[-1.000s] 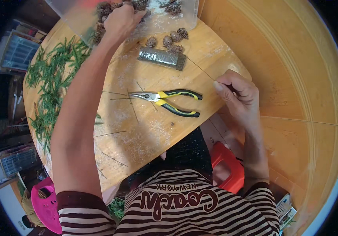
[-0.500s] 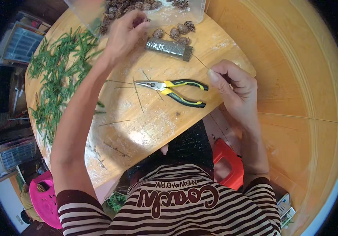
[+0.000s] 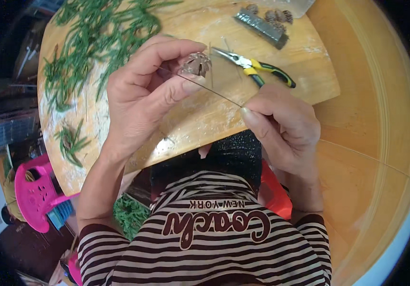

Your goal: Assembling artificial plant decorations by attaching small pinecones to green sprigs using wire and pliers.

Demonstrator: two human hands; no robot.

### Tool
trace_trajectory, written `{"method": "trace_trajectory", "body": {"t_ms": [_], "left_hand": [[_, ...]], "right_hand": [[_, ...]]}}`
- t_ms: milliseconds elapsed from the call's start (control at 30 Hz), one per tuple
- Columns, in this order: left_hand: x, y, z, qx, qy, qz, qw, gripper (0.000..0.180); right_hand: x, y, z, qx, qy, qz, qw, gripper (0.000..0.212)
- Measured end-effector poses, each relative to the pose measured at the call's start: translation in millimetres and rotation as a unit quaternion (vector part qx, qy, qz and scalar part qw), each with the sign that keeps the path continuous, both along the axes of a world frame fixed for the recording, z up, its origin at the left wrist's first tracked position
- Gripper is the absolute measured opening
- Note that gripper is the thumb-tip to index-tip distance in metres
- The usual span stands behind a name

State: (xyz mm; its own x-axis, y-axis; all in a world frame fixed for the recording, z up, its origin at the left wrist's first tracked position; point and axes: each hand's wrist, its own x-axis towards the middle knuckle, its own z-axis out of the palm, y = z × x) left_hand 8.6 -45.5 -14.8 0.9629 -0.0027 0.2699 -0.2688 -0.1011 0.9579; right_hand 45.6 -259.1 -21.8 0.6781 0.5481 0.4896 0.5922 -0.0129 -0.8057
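Between the thumb and fingers of my left hand (image 3: 143, 88) sits a small brown pine cone (image 3: 196, 66), held above the table. My right hand (image 3: 283, 124) pinches the end of a thin dark wire (image 3: 217, 93). The wire runs slantwise from my right fingertips across my left thumb, in front of the cone, toward my left palm. Whether it touches the cone is hard to make out. Behind my hands, long-nose pliers (image 3: 250, 66) with yellow and black handles lie on the wooden table (image 3: 181, 131), partly covered by my right hand.
Green needle sprigs (image 3: 90, 35) spread over the table's left side, with one small sprig (image 3: 71, 143) apart. A wrapped wire bundle (image 3: 262, 28) and several pine cones (image 3: 277, 16) lie at the far right, by a clear plastic container (image 3: 298, 5). A pink stool (image 3: 35, 190) stands at left.
My left hand has come back from the container with a pine cone. My right hand has brought the wire across to it. The view has shifted, so the table things appear higher and farther right.
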Motion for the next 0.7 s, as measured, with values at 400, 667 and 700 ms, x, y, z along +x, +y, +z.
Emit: {"method": "trace_trajectory", "body": {"t_ms": [400, 667, 700], "left_hand": [[-32, 3, 0, 0.015, -0.021, 0.019, 0.999, 0.036], [-37, 4, -3, 0.046, 0.002, 0.021, 0.999, 0.039], [-37, 4, -4, 0.053, -0.011, 0.022, 0.998, 0.039]], "right_hand": [[-19, 10, 3, -0.013, 0.037, 0.027, 0.999, 0.002], [-25, 16, -1, -0.013, 0.021, 0.027, 0.999, 0.005], [-25, 17, -2, -0.009, 0.018, 0.024, 1.0, 0.005]]}}
